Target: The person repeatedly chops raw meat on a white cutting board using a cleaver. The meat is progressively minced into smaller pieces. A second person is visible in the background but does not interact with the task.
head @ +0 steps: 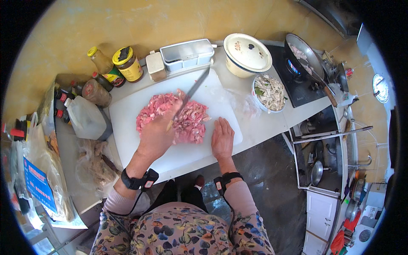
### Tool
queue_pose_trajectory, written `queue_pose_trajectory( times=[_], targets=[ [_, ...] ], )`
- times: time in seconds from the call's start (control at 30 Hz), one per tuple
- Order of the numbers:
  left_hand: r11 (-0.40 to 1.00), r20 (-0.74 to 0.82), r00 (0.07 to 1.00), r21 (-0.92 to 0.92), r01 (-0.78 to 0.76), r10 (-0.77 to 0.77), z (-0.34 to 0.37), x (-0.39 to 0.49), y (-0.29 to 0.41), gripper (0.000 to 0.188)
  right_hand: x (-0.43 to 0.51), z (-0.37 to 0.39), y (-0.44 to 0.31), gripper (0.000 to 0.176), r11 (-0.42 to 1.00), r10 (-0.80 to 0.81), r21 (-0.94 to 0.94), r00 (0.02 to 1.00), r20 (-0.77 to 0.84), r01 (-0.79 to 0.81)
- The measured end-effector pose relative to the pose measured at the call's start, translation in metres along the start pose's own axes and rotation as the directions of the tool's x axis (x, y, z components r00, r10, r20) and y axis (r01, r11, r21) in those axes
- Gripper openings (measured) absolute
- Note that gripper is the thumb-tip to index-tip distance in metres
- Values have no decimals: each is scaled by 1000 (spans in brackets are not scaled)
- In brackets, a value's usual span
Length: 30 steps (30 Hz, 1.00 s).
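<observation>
My left hand (pixel 157 132) grips a kitchen knife (pixel 198 83) by its handle, most of which the fingers hide. The slightly blurred blade slants up and to the right across a heap of chopped raw pink meat (pixel 193 126). Under the meat lies a large white cutting board (pixel 127 118). Flat on the board's right side rests my right hand (pixel 223 137), its fingers stretched out and holding nothing. A small gap separates it from the meat.
A bowl of sliced mushrooms (pixel 270 92) and a lidded enamel pot (pixel 247 54) stand right of the board. A wok (pixel 304 57) holding meat sits over a lit burner. Behind are a seasoning box (pixel 188 54) and a sauce jar (pixel 128 65). A plastic jug (pixel 87 118) stands left.
</observation>
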<state>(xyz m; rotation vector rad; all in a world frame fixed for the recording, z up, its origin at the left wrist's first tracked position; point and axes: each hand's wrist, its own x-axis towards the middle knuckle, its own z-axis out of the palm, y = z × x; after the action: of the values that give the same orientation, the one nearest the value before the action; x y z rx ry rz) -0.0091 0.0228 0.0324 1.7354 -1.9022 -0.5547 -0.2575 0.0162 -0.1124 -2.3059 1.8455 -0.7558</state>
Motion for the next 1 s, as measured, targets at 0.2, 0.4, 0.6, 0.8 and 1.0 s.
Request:
queue_pose_trajectory(
  times=[0.2,0.4,0.6,0.8,1.0],
  targets=[
    [993,17,993,-33,-116,117,19,8,-7,69,3,0,-1,40,999,36,16,999,37,-37],
    [994,42,999,-101,-28,33,11,1,-10,73,1,-2,-1,38,1000,19,11,1000,13,-19],
    [996,196,981,86,-16,-1,19,3,-4,68,4,-1,-1,38,999,39,-4,998,41,-39],
    [977,-114,980,-121,-178,164,15,-3,-9,65,2,-1,-1,38,1000,26,0,999,24,-26],
    [999,143,989,9,-36,34,19,-4,-13,70,3,-1,-1,40,999,30,-15,998,49,-29]
  ],
)
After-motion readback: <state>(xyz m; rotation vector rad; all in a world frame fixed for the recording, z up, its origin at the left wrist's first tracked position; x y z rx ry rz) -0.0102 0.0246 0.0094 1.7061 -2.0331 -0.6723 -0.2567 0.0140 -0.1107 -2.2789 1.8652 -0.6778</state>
